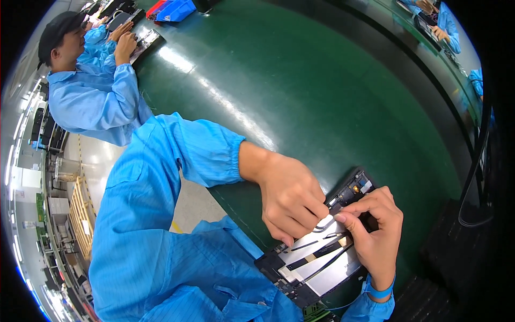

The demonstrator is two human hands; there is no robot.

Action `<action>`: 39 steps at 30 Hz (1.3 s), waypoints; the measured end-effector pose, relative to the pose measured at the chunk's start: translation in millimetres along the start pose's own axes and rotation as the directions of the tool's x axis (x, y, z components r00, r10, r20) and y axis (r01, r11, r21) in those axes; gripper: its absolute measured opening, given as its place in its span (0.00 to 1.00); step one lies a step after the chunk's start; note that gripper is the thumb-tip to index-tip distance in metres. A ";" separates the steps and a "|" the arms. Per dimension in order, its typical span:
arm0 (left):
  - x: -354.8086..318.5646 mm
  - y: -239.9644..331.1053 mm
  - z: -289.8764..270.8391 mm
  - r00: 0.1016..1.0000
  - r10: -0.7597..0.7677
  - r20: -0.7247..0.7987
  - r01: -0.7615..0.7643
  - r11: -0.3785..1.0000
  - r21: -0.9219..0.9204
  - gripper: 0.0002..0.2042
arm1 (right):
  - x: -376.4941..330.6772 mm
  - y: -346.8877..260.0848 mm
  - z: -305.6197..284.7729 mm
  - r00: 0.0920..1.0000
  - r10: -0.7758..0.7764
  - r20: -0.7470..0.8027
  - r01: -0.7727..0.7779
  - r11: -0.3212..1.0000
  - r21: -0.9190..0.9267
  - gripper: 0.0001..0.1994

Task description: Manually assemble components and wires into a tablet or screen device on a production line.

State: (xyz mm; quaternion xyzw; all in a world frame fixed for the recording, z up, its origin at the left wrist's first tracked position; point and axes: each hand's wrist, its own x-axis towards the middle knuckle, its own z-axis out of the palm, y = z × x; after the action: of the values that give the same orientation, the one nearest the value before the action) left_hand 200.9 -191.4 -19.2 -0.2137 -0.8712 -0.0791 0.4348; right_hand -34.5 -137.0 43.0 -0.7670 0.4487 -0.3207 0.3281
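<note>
An opened flat electronic device (335, 271), with silver panels, black strips and small circuit parts, lies tilted at the table's near edge, close to my body. My left hand (292, 196) is closed above its upper left part, with curled fingers and the fingertips pinched together. From the right, my right hand (376, 228) reaches over the device, thumb and forefinger pinched close to the left fingertips. Whatever is between either set of fingertips is too small or hidden to make out. A blue wrist strap (379, 290) circles my right wrist.
A green table (322, 96) with a glossy light reflection spreads ahead. Far left, a person (99, 96) in blue works on another device (147, 45); blue bins (176, 11) stand beyond. A dark cable (468, 204) hangs at the right. Dark stacked blocks (445, 263) lie below it.
</note>
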 end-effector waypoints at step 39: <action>-9.8 -41.7 2.6 0.999 0.039 0.034 -0.039 0.999 0.017 0.21 | -6.1 11.5 16.9 0.961 -0.083 -0.262 0.049 0.990 -0.132 0.08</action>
State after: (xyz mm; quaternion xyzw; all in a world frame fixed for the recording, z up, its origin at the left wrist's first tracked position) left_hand 185.8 -230.8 -26.5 -0.2281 -0.8748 -0.0590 0.4234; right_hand -29.1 -132.3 22.8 -0.7502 0.4819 -0.4034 0.2055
